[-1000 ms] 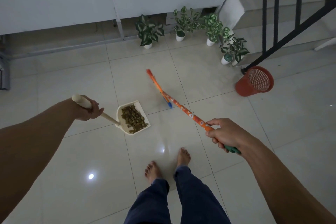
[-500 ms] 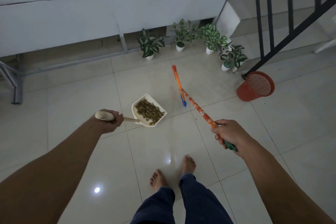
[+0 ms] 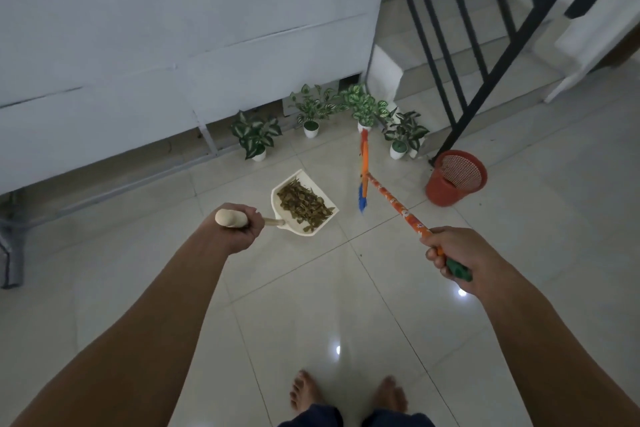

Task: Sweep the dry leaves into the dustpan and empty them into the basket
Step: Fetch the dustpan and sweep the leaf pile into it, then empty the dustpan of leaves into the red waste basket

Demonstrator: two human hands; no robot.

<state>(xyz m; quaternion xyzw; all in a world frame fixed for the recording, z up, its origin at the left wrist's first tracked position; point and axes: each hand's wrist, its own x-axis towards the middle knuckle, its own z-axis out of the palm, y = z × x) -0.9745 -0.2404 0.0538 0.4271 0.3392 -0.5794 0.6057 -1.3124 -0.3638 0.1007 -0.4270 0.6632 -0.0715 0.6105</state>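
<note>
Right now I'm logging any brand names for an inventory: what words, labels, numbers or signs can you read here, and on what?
None can be read.
Broom handle: orange with a small white printed pattern, too blurred to tell whether it holds letters.
Dustpan, red basket, plant pots: no text or label visible.

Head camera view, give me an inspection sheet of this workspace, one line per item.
Surface: glossy tiled floor, light glare spots.
Job's things: dustpan full of dry leaves; broom; red basket tilted by the railing.
Clutter: four potted plants along the wall.
Grippers: left hand grips the dustpan handle; right hand grips the broom.
Cables: nothing seen.
Surroundings: white wall, stairs, black railing; bare feet below.
</note>
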